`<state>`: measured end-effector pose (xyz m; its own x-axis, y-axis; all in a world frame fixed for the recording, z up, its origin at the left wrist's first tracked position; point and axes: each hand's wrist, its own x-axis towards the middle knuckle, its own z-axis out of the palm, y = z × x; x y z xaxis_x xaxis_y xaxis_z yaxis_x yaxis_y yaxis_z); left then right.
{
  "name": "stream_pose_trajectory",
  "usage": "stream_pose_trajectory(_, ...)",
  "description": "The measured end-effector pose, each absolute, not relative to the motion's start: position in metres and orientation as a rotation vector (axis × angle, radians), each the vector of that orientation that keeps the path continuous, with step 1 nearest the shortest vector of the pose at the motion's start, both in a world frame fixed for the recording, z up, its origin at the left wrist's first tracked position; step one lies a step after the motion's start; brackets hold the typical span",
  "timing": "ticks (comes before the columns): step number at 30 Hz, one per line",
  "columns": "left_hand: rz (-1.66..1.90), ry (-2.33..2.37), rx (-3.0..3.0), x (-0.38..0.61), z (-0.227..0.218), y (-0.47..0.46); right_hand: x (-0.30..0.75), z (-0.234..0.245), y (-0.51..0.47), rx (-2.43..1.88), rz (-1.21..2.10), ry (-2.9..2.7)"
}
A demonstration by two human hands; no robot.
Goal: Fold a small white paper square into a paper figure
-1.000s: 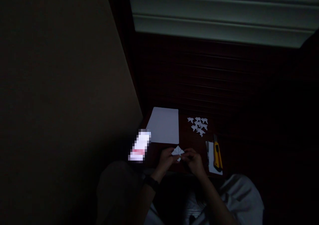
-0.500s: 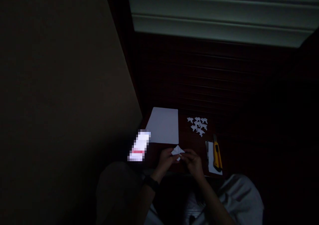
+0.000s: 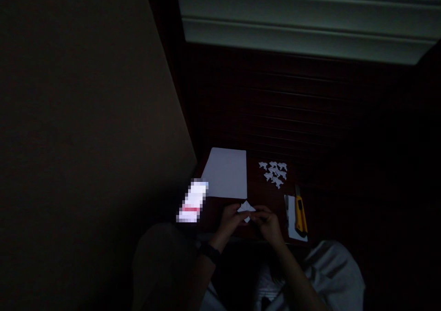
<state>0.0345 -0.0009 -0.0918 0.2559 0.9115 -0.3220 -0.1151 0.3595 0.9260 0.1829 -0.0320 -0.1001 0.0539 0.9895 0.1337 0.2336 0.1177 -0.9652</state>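
A small folded piece of white paper (image 3: 246, 206), pointed at its far end, is pinched between my two hands near the front of the dark table. My left hand (image 3: 231, 220) grips its left side, thumb across the lower part. From the right, the fingers of my right hand (image 3: 269, 226) close on the other side. Its lower part is partly hidden by my fingers. Beyond my right hand lies a pile of several small folded white paper figures (image 3: 274, 173).
A large white sheet (image 3: 227, 173) lies at the back left. Beside it glows a blurred-out phone screen (image 3: 193, 201). On the right, a yellow box cutter (image 3: 300, 216) rests on a stack of small white paper (image 3: 291, 214). A wall (image 3: 103, 118) stands close on the left.
My fingers and thumbs have shifted slightly on the folded paper, the two thumbs now closer together over its lower part. The other things stay where they were.
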Motion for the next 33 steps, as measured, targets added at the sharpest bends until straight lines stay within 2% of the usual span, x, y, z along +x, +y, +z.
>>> stream_pose_trajectory(11,0.917,1.190,1.062,0.040,-0.100,0.000,0.185,-0.104,-0.030,-1.296,1.013,-1.167)
stream_pose_trajectory(16,0.950,1.219,1.081,0.041,-0.103,0.000,0.187,-0.105,-0.026,-1.297,1.017,-1.240)
stream_pose_trajectory(27,1.023,1.236,1.141,0.042,-0.107,-0.004,0.187,-0.101,-0.027,-1.363,0.843,-1.372)
stream_pose_trajectory(33,1.062,1.248,1.152,0.045,-0.106,-0.006,0.187,-0.101,-0.027,-1.277,1.113,-1.159)
